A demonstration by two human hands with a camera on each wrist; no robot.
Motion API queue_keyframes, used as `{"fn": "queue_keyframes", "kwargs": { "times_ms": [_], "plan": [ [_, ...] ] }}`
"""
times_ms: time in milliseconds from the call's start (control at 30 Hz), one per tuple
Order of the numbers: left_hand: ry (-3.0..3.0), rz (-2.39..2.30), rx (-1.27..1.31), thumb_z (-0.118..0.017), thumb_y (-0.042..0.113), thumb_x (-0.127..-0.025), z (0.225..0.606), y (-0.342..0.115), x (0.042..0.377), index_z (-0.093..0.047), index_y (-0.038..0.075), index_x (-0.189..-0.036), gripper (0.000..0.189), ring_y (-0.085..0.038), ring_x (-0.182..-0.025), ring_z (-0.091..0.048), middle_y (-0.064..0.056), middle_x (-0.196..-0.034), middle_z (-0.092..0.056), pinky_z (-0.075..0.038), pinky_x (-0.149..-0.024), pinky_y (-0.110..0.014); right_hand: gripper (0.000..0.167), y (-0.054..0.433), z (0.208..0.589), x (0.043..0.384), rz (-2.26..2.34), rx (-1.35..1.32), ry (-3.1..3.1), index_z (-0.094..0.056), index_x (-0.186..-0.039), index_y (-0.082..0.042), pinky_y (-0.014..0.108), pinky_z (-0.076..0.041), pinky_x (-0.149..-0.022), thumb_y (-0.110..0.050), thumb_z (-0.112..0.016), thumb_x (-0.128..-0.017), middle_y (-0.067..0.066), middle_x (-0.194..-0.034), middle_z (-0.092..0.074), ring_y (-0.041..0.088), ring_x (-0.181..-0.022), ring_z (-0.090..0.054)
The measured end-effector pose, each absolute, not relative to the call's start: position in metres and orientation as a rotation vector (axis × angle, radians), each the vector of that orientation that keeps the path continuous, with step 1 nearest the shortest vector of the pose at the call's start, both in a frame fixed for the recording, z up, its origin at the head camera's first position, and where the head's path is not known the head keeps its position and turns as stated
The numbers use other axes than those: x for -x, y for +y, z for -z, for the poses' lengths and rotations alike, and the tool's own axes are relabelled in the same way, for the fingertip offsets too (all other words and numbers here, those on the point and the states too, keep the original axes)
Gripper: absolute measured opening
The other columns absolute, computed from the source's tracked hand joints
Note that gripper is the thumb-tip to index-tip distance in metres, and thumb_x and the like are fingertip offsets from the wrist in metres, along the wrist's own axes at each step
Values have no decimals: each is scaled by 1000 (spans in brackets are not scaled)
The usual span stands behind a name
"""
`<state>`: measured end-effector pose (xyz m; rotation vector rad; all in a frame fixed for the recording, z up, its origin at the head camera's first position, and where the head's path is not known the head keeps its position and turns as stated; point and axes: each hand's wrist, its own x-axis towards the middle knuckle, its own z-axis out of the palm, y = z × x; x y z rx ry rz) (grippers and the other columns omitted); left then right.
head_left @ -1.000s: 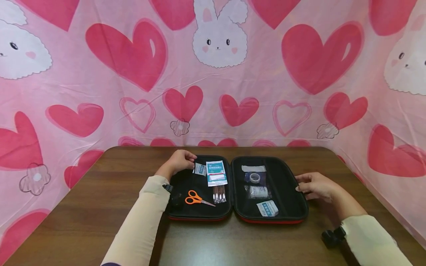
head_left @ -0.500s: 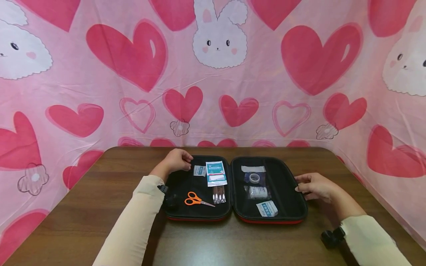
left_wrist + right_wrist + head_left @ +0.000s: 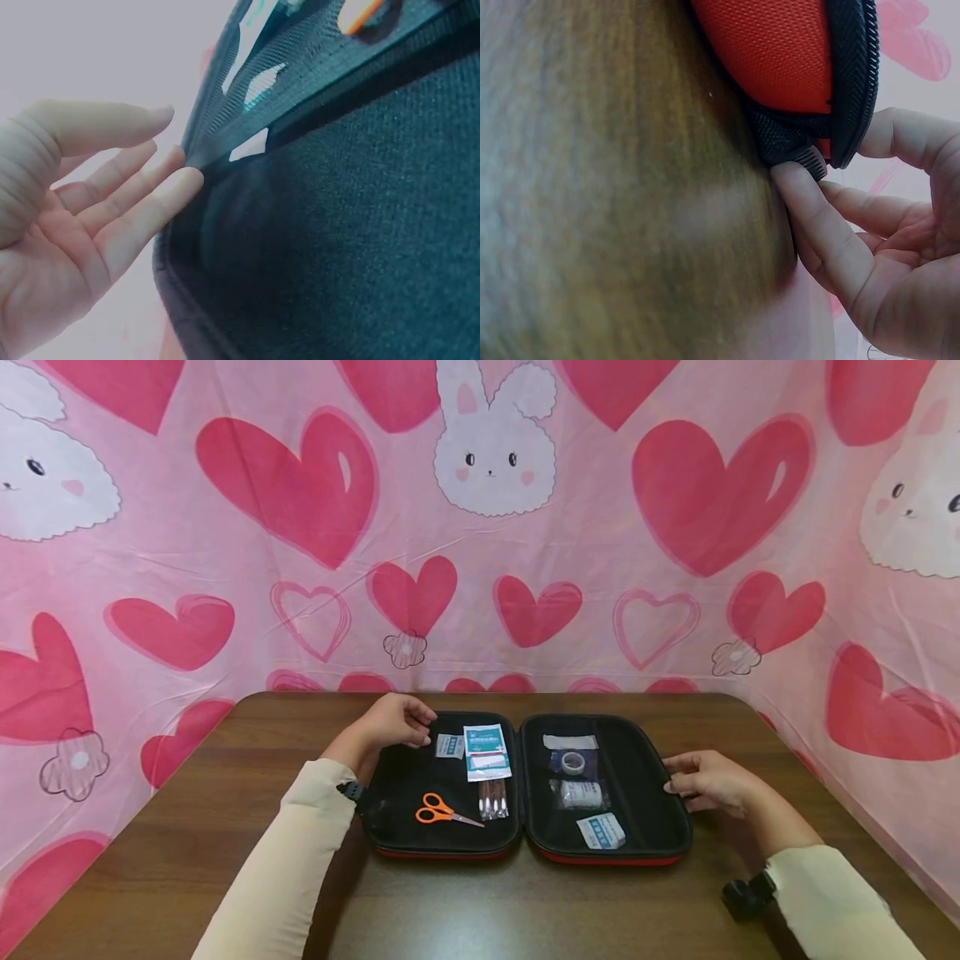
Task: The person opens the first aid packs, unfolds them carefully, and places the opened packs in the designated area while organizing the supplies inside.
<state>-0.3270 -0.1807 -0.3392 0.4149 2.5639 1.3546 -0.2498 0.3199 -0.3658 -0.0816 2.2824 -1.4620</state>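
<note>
A black-lined, red-shelled first-aid case lies unfolded on the wooden table. Its left half holds a small white-and-blue packet, a larger teal-and-white packet, bagged cotton swabs and orange-handled scissors. My left hand is at that half's far left edge; its fingertips meet the rim while the thumb stays apart. My right hand holds the right half's outer edge, thumb against the zipped rim and a finger below at a strap loop.
The right half carries a white strip, a tape roll, a bagged white bandage roll and another packet. Wooden tabletop extends in front and to both sides. A pink heart-patterned cloth hangs behind.
My left hand and forearm have shifted slightly left, away from the small packet, which now lies straighter and fully visible. My right hand keeps its place at the case's edge.
</note>
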Motion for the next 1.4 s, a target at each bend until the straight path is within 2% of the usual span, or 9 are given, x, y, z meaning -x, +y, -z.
{"fn": "queue_keyframes", "kwargs": {
  "times_ms": [267,533,867,1133,1400],
  "plan": [
    [2504,-1325,-545,-78,-2,-79,335,-186,315,-64,-10,-116,41,-24,-85,-68,-26,-112,-65,-59,-72,-37,64,319,366,250,1466,86,2278,-31,-138,22,48,-55,-83,-5,-63,-89,18,-109,-62,29,-94,-64],
    [2417,-1271,-617,-80,2,-78,333,-189,302,-65,-8,-116,41,-22,-79,-68,-20,-103,-68,-59,-72,-37,65,319,366,250,1481,100,2271,-31,-137,22,47,-55,-83,-5,-64,-88,15,-107,-64,26,-95,-64],
    [2350,-1189,-692,-82,2,-76,331,-186,288,-67,-4,-114,41,-22,-84,-67,-21,-106,-68,-59,-72,-37,65,318,365,250,1471,107,2276,-30,-137,23,48,-55,-83,-5,-63,-88,18,-109,-63,28,-96,-64],
    [2322,-1020,-806,-84,6,-74,334,-184,280,-71,3,-110,39,-21,-89,-66,-9,-103,-69,-57,-78,-33,66,318,364,250,1464,104,2278,-30,-137,23,48,-55,-84,-5,-63,-88,18,-110,-63,29,-96,-65],
    [2316,-947,-824,-87,9,-72,338,-185,276,-70,4,-112,44,-20,-92,-64,-6,-107,-69,-54,-82,-31,65,319,365,251,1449,103,2286,-31,-137,23,49,-54,-84,-5,-63,-88,18,-110,-63,29,-97,-64]
  ]
}}
